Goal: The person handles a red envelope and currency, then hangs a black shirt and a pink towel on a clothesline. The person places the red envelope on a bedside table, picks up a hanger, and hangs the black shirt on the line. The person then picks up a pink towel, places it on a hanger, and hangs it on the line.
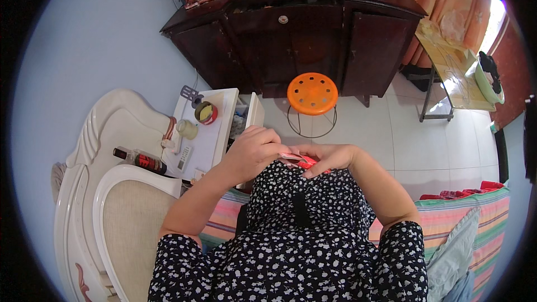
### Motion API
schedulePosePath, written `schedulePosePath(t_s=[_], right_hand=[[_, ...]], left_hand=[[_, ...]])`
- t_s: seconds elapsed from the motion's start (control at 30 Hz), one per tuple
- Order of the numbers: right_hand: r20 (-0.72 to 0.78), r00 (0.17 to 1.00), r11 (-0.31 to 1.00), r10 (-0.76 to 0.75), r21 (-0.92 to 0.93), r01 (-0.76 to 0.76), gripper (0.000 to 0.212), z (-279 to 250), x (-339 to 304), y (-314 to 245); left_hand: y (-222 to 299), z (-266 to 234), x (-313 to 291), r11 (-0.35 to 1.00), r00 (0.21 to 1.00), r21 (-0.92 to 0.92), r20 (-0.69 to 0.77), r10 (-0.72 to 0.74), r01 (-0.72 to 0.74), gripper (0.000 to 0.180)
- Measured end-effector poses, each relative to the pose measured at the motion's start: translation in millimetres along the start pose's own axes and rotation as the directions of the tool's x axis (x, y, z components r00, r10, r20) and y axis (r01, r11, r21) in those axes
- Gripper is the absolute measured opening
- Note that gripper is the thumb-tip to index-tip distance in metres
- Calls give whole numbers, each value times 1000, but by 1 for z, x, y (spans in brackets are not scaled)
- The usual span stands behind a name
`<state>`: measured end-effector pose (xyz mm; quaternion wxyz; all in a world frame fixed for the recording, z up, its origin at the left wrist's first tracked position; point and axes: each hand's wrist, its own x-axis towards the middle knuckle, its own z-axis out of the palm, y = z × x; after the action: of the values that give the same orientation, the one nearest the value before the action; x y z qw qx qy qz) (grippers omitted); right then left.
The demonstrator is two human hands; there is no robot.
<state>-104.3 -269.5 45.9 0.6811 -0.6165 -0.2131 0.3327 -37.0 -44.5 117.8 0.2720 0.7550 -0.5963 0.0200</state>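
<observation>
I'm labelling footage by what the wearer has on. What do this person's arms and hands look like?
The left sleeve and right sleeve are black with a white floral print, ending near the elbows. Below them the forearms are uncovered. The left hand and right hand wear no gloves, and no watch or cable shows at either wrist.

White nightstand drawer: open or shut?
Open: the drawer front stands out from the nightstand, and contents show in the gap between them.
</observation>
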Motion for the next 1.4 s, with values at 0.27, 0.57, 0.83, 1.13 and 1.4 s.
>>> schedulePosePath(t_s=[0.27,0.57,0.83,1.13,1.4], right_hand=[[-34,994,862,-107,495,110,81,-1,-12,17],[-620,757,775,207,576,259,31,22,10,37],[-719,672,793,176,508,336,27,31,14,26],[-856,507,648,100,443,620,25,36,27,36],[-964,255,546,78,256,798,22,36,47,24]], left_hand=[[-8,13,4,974,977,-66,2,-215,215,14],[-55,49,-16,530,737,-579,196,-646,619,10],[-44,45,-12,515,726,-608,153,-671,604,7],[-34,51,-11,428,670,-769,0,-742,475,3],[-23,72,-2,360,655,-760,111,-747,540,11]])
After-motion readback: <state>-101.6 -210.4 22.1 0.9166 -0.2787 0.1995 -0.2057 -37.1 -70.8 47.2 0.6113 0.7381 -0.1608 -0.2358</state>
